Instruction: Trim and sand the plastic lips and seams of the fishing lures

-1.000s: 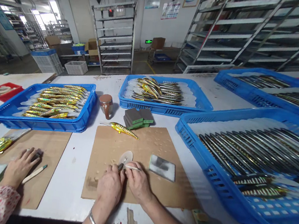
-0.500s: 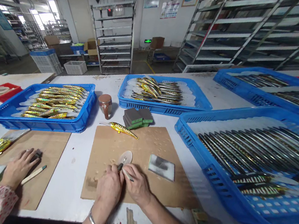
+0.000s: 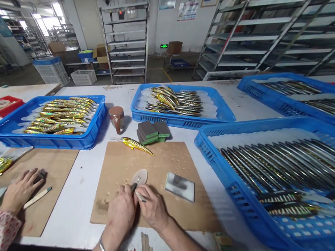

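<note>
A dark lure, its clear, rounded lip at one o'clock, is pinched in the left hand over brown cardboard. A slim, pale stick is pinched by the right hand; a flat, grey-smudged pad is seen at two o'clock.

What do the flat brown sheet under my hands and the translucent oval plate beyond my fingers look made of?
The flat brown sheet looks like matte cardboard: dull, dented, stained. The translucent oval plate is probably smooth plastic, since brown shows faintly through it.
</note>
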A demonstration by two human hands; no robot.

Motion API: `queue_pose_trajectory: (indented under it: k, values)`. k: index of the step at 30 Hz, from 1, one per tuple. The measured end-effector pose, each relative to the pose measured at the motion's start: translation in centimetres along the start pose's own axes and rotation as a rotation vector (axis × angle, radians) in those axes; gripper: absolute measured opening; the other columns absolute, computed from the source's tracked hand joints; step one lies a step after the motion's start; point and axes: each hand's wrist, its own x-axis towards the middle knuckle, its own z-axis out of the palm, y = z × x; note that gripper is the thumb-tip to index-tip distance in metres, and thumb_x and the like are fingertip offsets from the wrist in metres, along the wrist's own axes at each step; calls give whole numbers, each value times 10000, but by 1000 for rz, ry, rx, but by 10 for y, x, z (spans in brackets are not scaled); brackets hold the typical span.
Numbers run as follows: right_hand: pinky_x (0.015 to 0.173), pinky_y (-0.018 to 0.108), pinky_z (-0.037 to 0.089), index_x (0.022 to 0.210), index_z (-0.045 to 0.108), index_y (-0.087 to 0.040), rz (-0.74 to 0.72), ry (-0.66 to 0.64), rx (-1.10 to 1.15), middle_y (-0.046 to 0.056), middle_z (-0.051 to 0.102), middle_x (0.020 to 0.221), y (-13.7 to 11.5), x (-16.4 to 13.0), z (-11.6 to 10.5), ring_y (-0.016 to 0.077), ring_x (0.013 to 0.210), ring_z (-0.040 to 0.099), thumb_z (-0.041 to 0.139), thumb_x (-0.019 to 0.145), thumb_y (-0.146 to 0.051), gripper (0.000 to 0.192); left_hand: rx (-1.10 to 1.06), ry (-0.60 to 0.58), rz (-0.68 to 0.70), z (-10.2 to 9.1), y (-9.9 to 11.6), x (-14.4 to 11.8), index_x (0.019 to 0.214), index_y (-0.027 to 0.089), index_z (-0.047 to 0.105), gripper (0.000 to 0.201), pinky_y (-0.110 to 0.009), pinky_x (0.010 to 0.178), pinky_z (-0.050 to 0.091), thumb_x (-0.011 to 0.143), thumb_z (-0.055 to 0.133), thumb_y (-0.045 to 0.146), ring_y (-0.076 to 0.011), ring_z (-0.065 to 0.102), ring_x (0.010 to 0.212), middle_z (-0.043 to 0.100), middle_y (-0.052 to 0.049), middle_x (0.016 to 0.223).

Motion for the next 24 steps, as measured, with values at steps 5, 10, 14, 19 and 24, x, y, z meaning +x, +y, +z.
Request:
queue_pose_trajectory:
  k: [5, 10, 14, 19, 24]
  values:
    - [723, 301, 592, 931, 623, -245, 36, 33, 19, 53, 684, 899, 2, 0, 4, 191, 826, 671, 391, 1053, -151, 279, -113, -32, 118, 10, 184, -57, 1154, 154, 670, 430, -386, 863, 558, 993, 545, 532, -340, 715, 1118, 712, -211, 1100]
    - [816, 368, 617, 1042, 653, -223, 59, 123, 11, 80, 738, 958, 8, -1, 10, 228, 914, 711, 412, 1083, -204, 245, -167, -105, 168, 57, 274, -78, 1126, 137, 645, 308, -293, 720, 526, 1061, 403, 315, -248, 752, 925, 723, -147, 1063]
    - [801, 358, 621, 1026, 651, -227, 68, 135, 17, 77, 746, 946, 8, -1, 10, 222, 887, 722, 401, 1098, -229, 260, -167, -108, 166, 63, 272, -75, 1104, 143, 625, 287, -282, 697, 509, 1075, 385, 297, -244, 754, 939, 722, -139, 1071]
    - [776, 349, 609, 1035, 642, -227, 111, 169, 15, 74, 746, 932, 10, -2, 8, 222, 863, 725, 419, 1095, -235, 231, -156, -72, 171, 65, 269, -76, 1103, 142, 630, 290, -290, 671, 506, 1087, 410, 330, -248, 765, 907, 726, -126, 1036]
    - [744, 342, 586, 1050, 630, -219, 172, 213, 3, 72, 728, 905, 14, -2, 9, 218, 826, 704, 441, 1089, -235, 193, -151, -41, 176, 67, 270, -77, 1116, 133, 644, 313, -295, 685, 528, 1093, 414, 343, -259, 767, 917, 731, -128, 1032]
